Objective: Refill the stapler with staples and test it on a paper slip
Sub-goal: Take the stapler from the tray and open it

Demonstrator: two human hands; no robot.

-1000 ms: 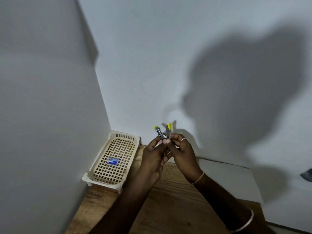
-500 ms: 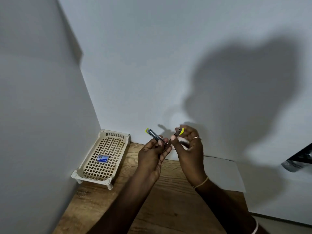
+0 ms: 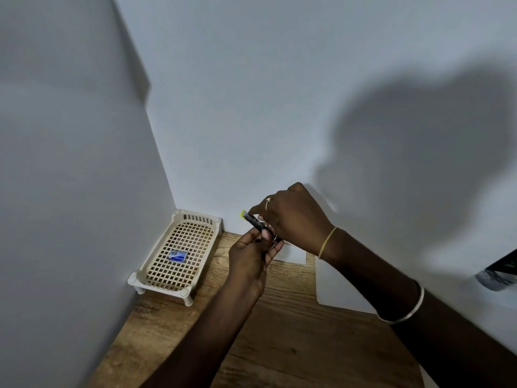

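From my remote view, my left forearm runs up from the near edge of the wooden table [image 3: 293, 345], and my left hand [image 3: 251, 261] is curled shut around the lower end of the stapler [image 3: 258, 225], thumb on top, gripping it above the table's middle. The stapler is small and slim, dark metal with a bright yellow tip at its upper far end, and it tilts up and away toward the left. My right arm comes in from the right with a pale bangle [image 3: 405, 312] on the forearm and a thin yellow band [image 3: 327, 242] at the wrist. My right hand [image 3: 293, 217] arches over the stapler from above, fingers bent down and closed onto its upper body, a ring [image 3: 268, 201] on one finger. Whether the stapler's top is fully closed I cannot tell. A white sheet of paper [image 3: 335, 281] lies flat under the right arm, near the table's far right side. In the far left corner of the table stands a cream lattice tray [image 3: 156, 273] on short legs, with a small blue staple box [image 3: 177, 255] lying inside it.
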